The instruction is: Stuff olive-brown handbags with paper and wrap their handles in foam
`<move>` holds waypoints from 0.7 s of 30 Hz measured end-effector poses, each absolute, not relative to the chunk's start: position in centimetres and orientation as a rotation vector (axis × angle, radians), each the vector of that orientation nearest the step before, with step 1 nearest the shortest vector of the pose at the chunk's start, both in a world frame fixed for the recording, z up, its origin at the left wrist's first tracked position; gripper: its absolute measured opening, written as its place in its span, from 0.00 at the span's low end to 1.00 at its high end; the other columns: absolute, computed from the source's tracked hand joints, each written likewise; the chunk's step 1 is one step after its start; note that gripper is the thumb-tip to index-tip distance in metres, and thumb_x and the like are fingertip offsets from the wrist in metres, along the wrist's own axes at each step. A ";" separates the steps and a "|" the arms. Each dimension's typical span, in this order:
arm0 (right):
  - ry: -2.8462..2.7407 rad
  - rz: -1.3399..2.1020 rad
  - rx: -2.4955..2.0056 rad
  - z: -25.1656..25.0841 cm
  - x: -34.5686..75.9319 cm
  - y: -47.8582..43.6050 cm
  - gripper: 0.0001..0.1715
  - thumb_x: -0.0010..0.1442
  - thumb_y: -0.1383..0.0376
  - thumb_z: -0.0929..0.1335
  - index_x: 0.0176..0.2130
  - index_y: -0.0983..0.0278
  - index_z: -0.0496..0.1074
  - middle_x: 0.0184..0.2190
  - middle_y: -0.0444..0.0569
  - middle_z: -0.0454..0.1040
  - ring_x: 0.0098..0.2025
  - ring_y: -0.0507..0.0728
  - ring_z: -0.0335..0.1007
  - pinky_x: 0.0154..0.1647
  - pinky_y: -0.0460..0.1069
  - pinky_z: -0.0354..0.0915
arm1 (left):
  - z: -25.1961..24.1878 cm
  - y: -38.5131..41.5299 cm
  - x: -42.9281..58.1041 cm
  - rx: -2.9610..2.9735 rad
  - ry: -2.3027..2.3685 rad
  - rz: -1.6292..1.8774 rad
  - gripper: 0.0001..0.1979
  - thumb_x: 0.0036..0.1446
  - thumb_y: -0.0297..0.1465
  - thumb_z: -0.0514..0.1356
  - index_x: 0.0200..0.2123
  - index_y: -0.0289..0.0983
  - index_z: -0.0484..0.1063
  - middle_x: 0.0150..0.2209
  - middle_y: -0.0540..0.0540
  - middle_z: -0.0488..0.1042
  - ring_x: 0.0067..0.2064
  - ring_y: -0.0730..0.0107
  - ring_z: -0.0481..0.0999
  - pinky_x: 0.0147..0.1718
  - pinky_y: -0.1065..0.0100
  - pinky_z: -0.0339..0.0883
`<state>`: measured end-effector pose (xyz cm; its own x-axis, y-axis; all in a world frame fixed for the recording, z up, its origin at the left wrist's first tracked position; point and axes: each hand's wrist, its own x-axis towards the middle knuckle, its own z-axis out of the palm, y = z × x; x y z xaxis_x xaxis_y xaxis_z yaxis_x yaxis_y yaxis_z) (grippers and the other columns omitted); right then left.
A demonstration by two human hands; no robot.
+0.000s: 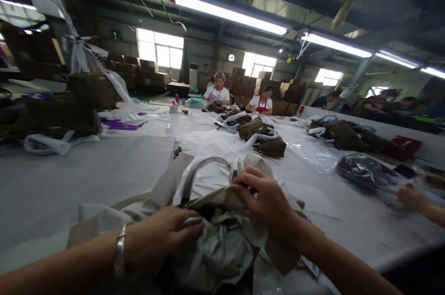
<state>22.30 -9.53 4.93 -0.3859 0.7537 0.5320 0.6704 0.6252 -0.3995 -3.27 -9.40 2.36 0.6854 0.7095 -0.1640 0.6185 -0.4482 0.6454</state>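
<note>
A light beige handbag (pixel 213 198) lies on the table right in front of me, its mouth open and its wrapped handle (pixel 205 163) standing up on the far side. Crumpled pale material (pixel 225 244), paper or lining, fills the opening. My right hand (pixel 262 200) pinches the far rim of the handbag between thumb and fingers. Over the near left part of the mouth, my left hand (pixel 167 232) has its fingers curled onto the edge, partly hidden by the bag. A bracelet (pixel 120 248) circles my left wrist.
White sheets cover the long table (pixel 139 169). Brown bags (pixel 262 135) with wrapped handles lie ahead, more at left (pixel 48 114) and right (pixel 344 135). A co-worker's hands (pixel 413 195) are at right, near a plastic-wrapped dark item (pixel 365 169). Two people sit at the far end.
</note>
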 end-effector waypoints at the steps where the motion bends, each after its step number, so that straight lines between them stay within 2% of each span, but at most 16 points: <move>1: -2.114 0.173 -1.047 4.8 22.4 -9.9 0.07 0.68 0.67 0.68 0.37 0.63 0.75 0.35 0.46 0.74 0.36 0.52 0.73 0.38 0.46 0.68 | 2.4 -8.9 -3.4 2.133 1.012 0.229 0.21 0.70 0.44 0.51 0.40 0.35 0.76 0.37 0.46 0.81 0.38 0.64 0.79 0.37 0.71 0.69; 3: -2.133 0.069 -0.934 4.3 22.5 -10.8 0.08 0.69 0.69 0.66 0.41 0.63 0.76 0.35 0.48 0.74 0.36 0.53 0.73 0.39 0.46 0.70 | 2.4 -8.2 -3.4 2.151 1.054 0.298 0.19 0.71 0.41 0.51 0.46 0.36 0.77 0.41 0.46 0.82 0.43 0.63 0.80 0.43 0.70 0.70; 4: -2.180 -0.022 -0.862 4.0 22.4 -11.3 0.09 0.69 0.70 0.65 0.43 0.63 0.76 0.37 0.49 0.76 0.39 0.55 0.74 0.42 0.48 0.71 | 2.5 -8.1 -3.3 2.251 1.118 0.291 0.18 0.71 0.39 0.50 0.47 0.37 0.77 0.40 0.45 0.82 0.42 0.62 0.81 0.43 0.69 0.71; 6: -2.313 -0.141 -0.764 3.4 22.2 -12.2 0.13 0.69 0.66 0.67 0.52 0.64 0.75 0.47 0.55 0.78 0.49 0.60 0.74 0.50 0.53 0.72 | 2.9 -8.5 -3.0 2.511 1.275 0.213 0.15 0.70 0.32 0.51 0.48 0.37 0.77 0.36 0.42 0.82 0.37 0.58 0.82 0.38 0.66 0.71; 9: -2.511 -0.035 -0.897 2.4 22.2 -12.7 0.28 0.67 0.58 0.70 0.62 0.62 0.69 0.61 0.57 0.72 0.60 0.67 0.69 0.58 0.60 0.71 | 4.1 -9.2 -2.6 2.784 1.380 0.135 0.13 0.65 0.23 0.54 0.47 0.37 0.76 0.36 0.40 0.82 0.36 0.55 0.82 0.34 0.65 0.68; 12: -2.610 0.099 -1.099 1.7 22.1 -12.5 0.29 0.67 0.59 0.69 0.65 0.58 0.67 0.59 0.53 0.74 0.57 0.67 0.72 0.54 0.61 0.74 | 4.9 -8.4 -2.4 2.861 1.402 0.165 0.09 0.69 0.30 0.56 0.43 0.40 0.77 0.35 0.44 0.82 0.36 0.59 0.82 0.30 0.70 0.64; 15: -2.644 0.101 -1.273 1.6 21.7 -12.3 0.28 0.69 0.59 0.67 0.65 0.59 0.68 0.56 0.54 0.76 0.54 0.68 0.74 0.52 0.62 0.75 | 5.3 -6.1 -2.2 2.861 1.445 0.193 0.12 0.70 0.38 0.57 0.40 0.40 0.78 0.34 0.44 0.82 0.35 0.61 0.82 0.29 0.71 0.63; 18: -2.659 0.073 -1.420 2.2 21.1 -12.4 0.24 0.69 0.58 0.66 0.62 0.60 0.71 0.50 0.55 0.79 0.51 0.69 0.76 0.49 0.63 0.75 | 6.4 -5.6 -2.4 2.882 1.455 0.264 0.08 0.68 0.35 0.61 0.43 0.39 0.79 0.41 0.42 0.82 0.42 0.58 0.81 0.34 0.69 0.66; 19: -2.669 0.069 -1.443 2.5 20.9 -12.5 0.23 0.69 0.59 0.66 0.61 0.60 0.72 0.49 0.55 0.79 0.50 0.69 0.76 0.48 0.63 0.75 | 6.9 -6.4 -2.8 2.875 1.439 0.371 0.08 0.68 0.33 0.61 0.46 0.40 0.78 0.44 0.43 0.81 0.44 0.59 0.80 0.37 0.69 0.67; 21: -2.690 0.071 -1.459 3.1 20.7 -12.5 0.21 0.69 0.59 0.66 0.59 0.60 0.73 0.48 0.54 0.79 0.50 0.69 0.77 0.47 0.63 0.76 | 7.5 -9.5 -4.3 2.769 1.262 0.554 0.09 0.69 0.33 0.59 0.47 0.42 0.78 0.43 0.46 0.81 0.43 0.65 0.79 0.39 0.70 0.67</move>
